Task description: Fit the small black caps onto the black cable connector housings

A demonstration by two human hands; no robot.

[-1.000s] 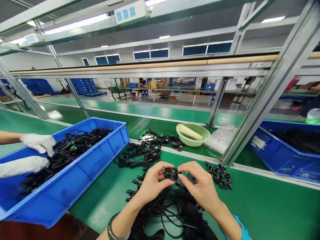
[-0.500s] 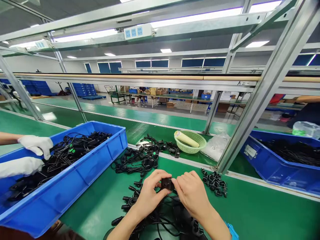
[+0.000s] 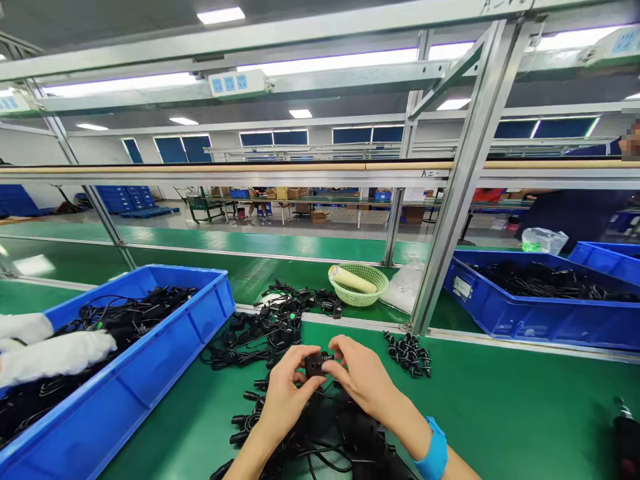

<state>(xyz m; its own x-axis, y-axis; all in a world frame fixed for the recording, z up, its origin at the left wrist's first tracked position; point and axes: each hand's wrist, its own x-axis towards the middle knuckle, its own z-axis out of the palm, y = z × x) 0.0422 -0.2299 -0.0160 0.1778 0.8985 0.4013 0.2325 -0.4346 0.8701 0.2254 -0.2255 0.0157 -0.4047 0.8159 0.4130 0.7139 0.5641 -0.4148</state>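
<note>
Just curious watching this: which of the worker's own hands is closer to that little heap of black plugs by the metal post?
Right. The right hand is beside the heap of black plugs, just left of it; the left hand sits farther left, past the small black part.

No readable text anywhere. A white label [image 3: 463, 288] sat on the end wall of the blue bin [image 3: 525, 323] to the right, print too small to make out. Faint dark marks stood on the metal frame rail [image 3: 430, 173] and on the top beam [image 3: 493, 7], illegible.
</note>
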